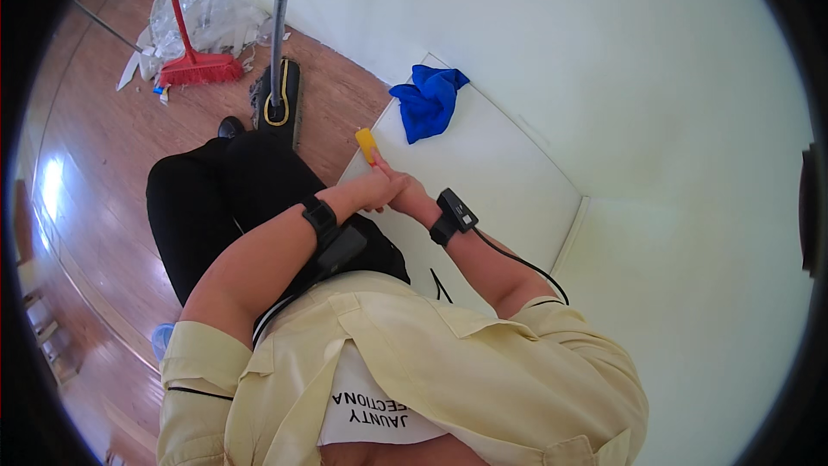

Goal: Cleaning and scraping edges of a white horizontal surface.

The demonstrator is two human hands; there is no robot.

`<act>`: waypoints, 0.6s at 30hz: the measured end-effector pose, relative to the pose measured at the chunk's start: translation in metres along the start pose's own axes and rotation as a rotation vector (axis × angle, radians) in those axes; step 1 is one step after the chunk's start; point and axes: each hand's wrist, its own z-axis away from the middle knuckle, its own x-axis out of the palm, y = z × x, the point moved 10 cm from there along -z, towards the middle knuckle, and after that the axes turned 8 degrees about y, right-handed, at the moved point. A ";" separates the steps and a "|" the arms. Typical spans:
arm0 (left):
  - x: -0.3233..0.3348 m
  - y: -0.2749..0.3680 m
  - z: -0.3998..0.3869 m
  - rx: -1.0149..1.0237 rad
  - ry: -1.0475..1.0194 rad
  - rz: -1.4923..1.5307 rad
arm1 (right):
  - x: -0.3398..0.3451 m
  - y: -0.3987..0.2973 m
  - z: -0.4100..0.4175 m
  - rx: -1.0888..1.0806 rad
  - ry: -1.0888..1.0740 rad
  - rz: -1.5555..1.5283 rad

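My right hand [409, 197] is closed around a small tool with a yellow handle [365, 144], its far end sticking out past the fingers; the rest of the tool is hidden. Crossing in front of it, my left hand [380, 189] touches the right hand near its fingers and thumb. Whether the left fingers also grip the tool cannot be told. Both hands are over the near-left edge of a low white surface [479, 168]. A crumpled blue cloth [428, 103] lies towards that surface's far corner, beyond the hands.
A flat mop [278, 100] with a metal pole stands on the wood floor [116, 142] beyond my knees. Left of it are a red broom [200, 68] and a clear plastic bag with scraps [200, 6]. A pale wall [582, 65] borders the white surface. Cables run from both wrist devices.
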 end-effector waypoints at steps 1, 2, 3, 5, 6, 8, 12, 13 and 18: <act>0.002 -0.002 0.005 -0.002 0.000 -0.001 | 0.004 -0.001 0.006 -0.021 -0.004 -0.030; 0.014 0.001 0.012 0.046 -0.091 0.004 | 0.007 0.000 0.013 -0.020 -0.004 -0.032; 0.023 0.006 0.020 0.097 -0.180 0.007 | 0.012 -0.001 0.020 -0.050 -0.030 -0.052; 0.032 -0.017 0.007 0.031 -0.150 -0.041 | 0.019 -0.003 0.021 -0.087 -0.060 -0.072; 0.030 -0.015 0.007 0.015 -0.133 0.003 | 0.015 -0.007 0.019 -0.120 -0.038 -0.063; 0.025 -0.010 0.004 0.002 -0.128 0.039 | 0.007 -0.009 0.015 -0.140 -0.008 -0.054; 0.000 0.009 0.008 0.084 -0.100 0.020 | -0.015 -0.018 0.001 0.065 -0.049 0.010; -0.006 0.019 0.009 0.121 -0.069 0.037 | -0.017 -0.011 0.001 0.135 -0.054 -0.017; 0.011 0.005 -0.022 0.194 0.082 -0.138 | -0.016 0.008 0.010 0.092 0.133 -0.130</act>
